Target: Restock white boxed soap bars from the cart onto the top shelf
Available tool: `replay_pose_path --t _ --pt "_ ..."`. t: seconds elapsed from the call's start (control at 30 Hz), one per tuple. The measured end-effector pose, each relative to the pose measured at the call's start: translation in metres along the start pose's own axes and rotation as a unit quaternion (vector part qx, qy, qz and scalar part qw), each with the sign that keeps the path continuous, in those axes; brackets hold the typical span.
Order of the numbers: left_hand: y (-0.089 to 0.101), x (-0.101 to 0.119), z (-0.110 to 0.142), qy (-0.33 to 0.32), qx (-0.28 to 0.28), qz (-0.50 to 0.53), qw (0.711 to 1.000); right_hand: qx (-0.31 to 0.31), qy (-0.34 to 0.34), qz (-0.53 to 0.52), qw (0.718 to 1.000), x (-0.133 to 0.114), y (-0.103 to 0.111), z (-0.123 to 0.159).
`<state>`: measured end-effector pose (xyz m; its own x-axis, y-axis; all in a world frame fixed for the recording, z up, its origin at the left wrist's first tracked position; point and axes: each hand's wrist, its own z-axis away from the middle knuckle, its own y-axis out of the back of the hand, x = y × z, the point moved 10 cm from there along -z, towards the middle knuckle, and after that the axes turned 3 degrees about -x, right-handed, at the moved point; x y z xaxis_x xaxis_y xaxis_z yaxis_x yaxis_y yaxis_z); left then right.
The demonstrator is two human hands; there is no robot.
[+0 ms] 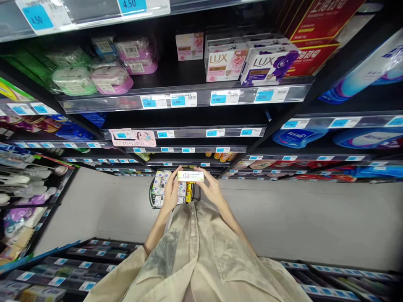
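Note:
Between my two hands I hold a small, flat white box [190, 176] with yellow-green edges and printed pictures. My left hand [171, 189] grips its left end, and my right hand [210, 185] grips its right end, fingers on the top edge. Below it on the floor is a dark basket [151, 200] filled with several white-and-blue boxes [158, 183] and some yellow packs [189, 193]. My left hand and the held box hide part of the basket's contents.
Ahead stands a shelf unit with LUX soap boxes [226, 66], soap dishes [75, 80] and red boxes [310, 54]. Blue bottles [297, 137] fill the right bay. At left is a rack of brushes [27, 178]. Low shelves [94, 251] stand behind me. Grey floor [283, 209] lies between.

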<state>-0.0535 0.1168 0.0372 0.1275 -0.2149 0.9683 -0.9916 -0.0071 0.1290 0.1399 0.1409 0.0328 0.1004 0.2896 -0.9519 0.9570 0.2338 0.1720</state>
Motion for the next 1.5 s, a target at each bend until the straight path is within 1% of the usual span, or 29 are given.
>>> replay_pose_path --t 0.1,0.2,0.27,0.33,0.4,0.43,0.47,0.53,0.63,0.7,0.8,0.87,0.97,1.07,1.13,1.2,1.37,1.5 --pt "0.005 0.000 0.002 -0.016 0.017 -0.002 1.000 -0.005 -0.007 -0.006 1.000 0.003 -0.005 -0.001" --pt "0.010 0.001 0.003 -0.019 0.030 -0.014 0.999 0.019 -0.033 -0.057 0.998 0.011 -0.006 -0.001" --pt "0.007 0.003 0.003 -0.019 0.009 -0.021 1.000 0.050 -0.060 -0.101 0.992 0.019 -0.004 -0.001" --pt "-0.001 0.004 0.003 -0.014 -0.030 -0.005 0.999 0.075 -0.095 -0.137 0.983 0.029 -0.003 -0.001" --pt "-0.009 -0.001 0.004 0.006 -0.062 0.025 0.998 0.088 -0.131 -0.169 0.973 0.037 -0.003 0.000" --pt "-0.012 -0.005 0.004 0.017 -0.066 0.039 0.997 0.091 -0.147 -0.189 0.967 0.040 -0.004 0.001" --pt "-0.012 -0.009 0.005 0.028 -0.059 0.047 0.997 0.091 -0.162 -0.214 0.959 0.043 -0.005 0.001" --pt "-0.009 -0.017 0.005 0.046 -0.021 0.054 0.997 0.080 -0.194 -0.280 0.937 0.046 -0.010 0.003" --pt "-0.003 -0.025 0.004 0.072 0.043 0.068 0.994 0.041 -0.232 -0.372 0.898 0.047 -0.022 0.006" --pt "-0.001 -0.029 0.003 0.095 0.071 0.084 0.989 0.009 -0.239 -0.396 0.887 0.044 -0.028 0.007" --pt "0.000 -0.034 0.004 0.136 0.093 0.105 0.981 -0.023 -0.233 -0.387 0.892 0.040 -0.030 0.008" --pt "0.000 -0.035 0.006 0.150 0.099 0.110 0.978 -0.031 -0.229 -0.378 0.897 0.039 -0.031 0.008" --pt "0.001 -0.035 0.009 0.157 0.106 0.107 0.976 -0.037 -0.231 -0.368 0.900 0.040 -0.032 0.009" --pt "0.004 -0.031 0.009 0.147 0.112 0.096 0.978 -0.041 -0.226 -0.360 0.904 0.042 -0.033 0.010" --pt "0.004 -0.028 0.009 0.141 0.104 0.088 0.981 -0.045 -0.217 -0.352 0.909 0.045 -0.033 0.011" --pt "0.001 -0.029 0.011 0.151 0.090 0.093 0.980 -0.048 -0.215 -0.341 0.914 0.048 -0.034 0.013" --pt "-0.005 -0.034 0.017 0.186 0.076 0.116 0.973 -0.043 -0.240 -0.312 0.919 0.055 -0.037 0.016" --pt "-0.005 -0.034 0.021 0.207 0.076 0.103 0.970 -0.027 -0.256 -0.304 0.917 0.055 -0.036 0.016"
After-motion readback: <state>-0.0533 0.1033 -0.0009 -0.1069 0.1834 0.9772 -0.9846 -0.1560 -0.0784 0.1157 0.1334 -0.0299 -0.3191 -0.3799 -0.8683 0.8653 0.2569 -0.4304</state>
